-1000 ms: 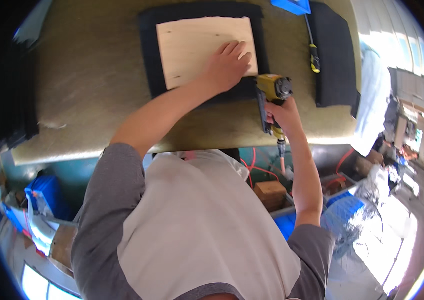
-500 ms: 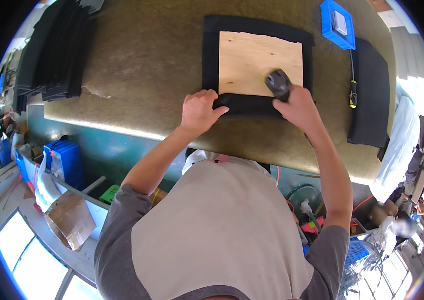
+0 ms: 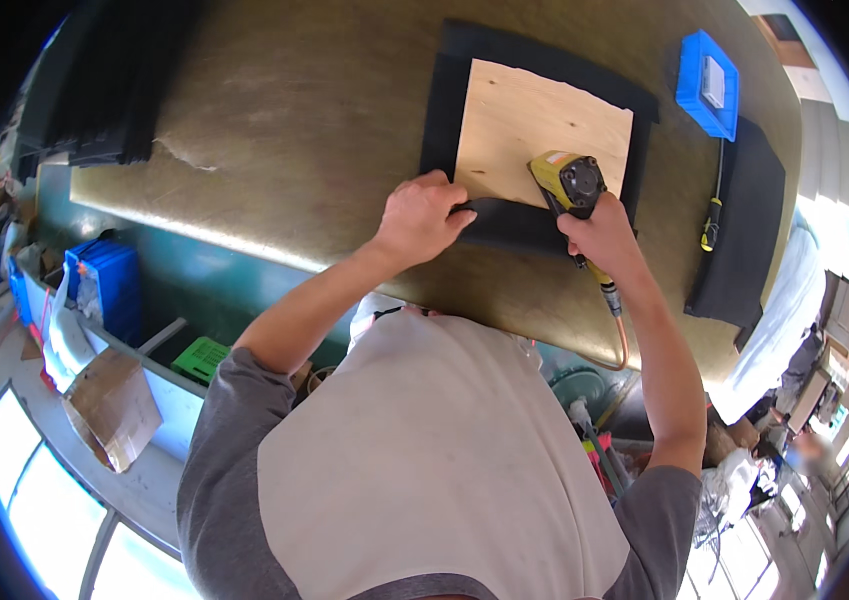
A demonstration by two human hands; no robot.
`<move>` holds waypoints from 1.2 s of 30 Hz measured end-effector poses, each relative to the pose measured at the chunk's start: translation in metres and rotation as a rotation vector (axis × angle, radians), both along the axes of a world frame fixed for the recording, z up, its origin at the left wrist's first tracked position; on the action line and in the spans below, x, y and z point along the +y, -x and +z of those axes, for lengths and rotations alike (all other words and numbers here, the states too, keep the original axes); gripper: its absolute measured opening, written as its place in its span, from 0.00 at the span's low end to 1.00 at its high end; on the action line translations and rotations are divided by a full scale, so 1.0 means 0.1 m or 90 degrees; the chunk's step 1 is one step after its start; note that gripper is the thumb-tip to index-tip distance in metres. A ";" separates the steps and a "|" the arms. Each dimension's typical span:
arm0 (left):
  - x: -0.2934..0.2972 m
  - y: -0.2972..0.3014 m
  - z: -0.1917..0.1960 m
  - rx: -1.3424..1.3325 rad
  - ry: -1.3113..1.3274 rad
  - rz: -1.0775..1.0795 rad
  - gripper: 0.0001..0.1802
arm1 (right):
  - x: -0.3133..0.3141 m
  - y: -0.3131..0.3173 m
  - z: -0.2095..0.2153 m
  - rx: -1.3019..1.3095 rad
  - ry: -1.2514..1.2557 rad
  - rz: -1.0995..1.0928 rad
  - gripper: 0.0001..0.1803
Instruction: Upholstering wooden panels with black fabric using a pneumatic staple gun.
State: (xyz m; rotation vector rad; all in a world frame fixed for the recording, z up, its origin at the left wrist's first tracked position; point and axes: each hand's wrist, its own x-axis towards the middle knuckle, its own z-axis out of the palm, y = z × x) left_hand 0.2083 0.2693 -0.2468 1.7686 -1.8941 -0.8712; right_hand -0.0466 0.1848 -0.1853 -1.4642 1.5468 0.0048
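One wide brown worktable (image 3: 294, 120) spans the room's upper half, with one pile of black sheets (image 3: 104, 90) at its left and one black panel (image 3: 744, 230) at its right. Between them lies one black backing sheet (image 3: 447, 100), bordering one pale, lightly knotted wooden board (image 3: 544, 115). One yellow-and-black air tool (image 3: 569, 180), its pale marking too small to read, meets the board's near edge; the right hand (image 3: 604, 238) wraps its handle. The left hand (image 3: 419, 218) pinches the backing sheet's near edge. Farther right are one blue tray (image 3: 689, 75) and one screwdriver (image 3: 711, 222).
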 end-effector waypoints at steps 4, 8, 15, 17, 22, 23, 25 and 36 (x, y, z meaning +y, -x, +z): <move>-0.06 -0.07 -0.25 -0.010 0.155 -0.038 0.16 | 0.00 -0.07 0.04 -0.011 0.007 -0.001 0.11; -0.12 -0.06 -0.42 -0.065 0.331 0.025 0.20 | -0.07 0.06 -0.11 0.019 0.000 0.003 0.12; -0.13 -0.03 -0.50 -0.070 0.298 0.073 0.19 | 0.29 -0.04 0.08 -0.009 0.006 0.063 0.12; -0.09 -0.01 -0.49 -0.056 0.284 0.066 0.19 | 0.48 -0.20 0.14 -0.091 0.052 0.079 0.13; -0.10 0.00 -0.49 -0.052 0.246 0.061 0.14 | 0.54 -0.46 0.13 -0.035 0.089 0.136 0.15; -0.09 0.01 -0.48 -0.050 0.247 0.055 0.14 | 0.55 -0.49 0.13 -0.034 0.089 0.130 0.15; -0.09 0.02 -0.47 -0.032 0.245 0.070 0.18 | 0.55 -0.54 0.13 -0.049 0.084 0.111 0.15; -0.59 0.26 -0.05 -0.177 0.379 -0.193 0.38 | 1.20 0.60 0.23 -0.079 -0.004 -0.244 0.10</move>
